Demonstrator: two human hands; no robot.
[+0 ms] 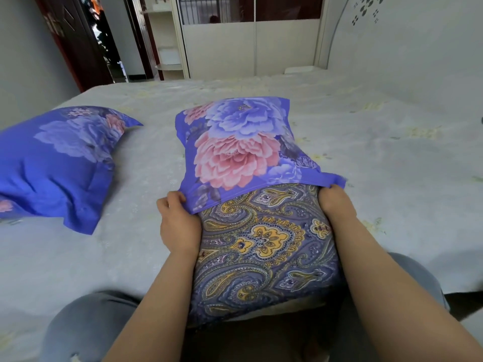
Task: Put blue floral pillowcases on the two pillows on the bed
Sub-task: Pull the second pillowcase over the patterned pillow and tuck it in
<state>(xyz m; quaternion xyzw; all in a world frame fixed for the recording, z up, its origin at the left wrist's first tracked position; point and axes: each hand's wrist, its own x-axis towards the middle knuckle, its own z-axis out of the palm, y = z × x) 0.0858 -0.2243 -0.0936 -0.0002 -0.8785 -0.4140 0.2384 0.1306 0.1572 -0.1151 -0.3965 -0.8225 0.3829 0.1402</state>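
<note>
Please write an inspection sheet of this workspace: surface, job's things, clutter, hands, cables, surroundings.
Surface: bed with a pale sheet.
Job's things: paisley pillow, far half inside the blue floral pillowcase; covered pillow lies at left.
Clutter: nothing seen.
Hands: left hand and right hand each grip the pillowcase's open edge at the pillow's sides.
Cables: nothing seen.
Surroundings: open dark door at far left, white wardrobe behind the bed, headboard at right.

Head-worn view, facing forward and down, close over bed [366,142]
</note>
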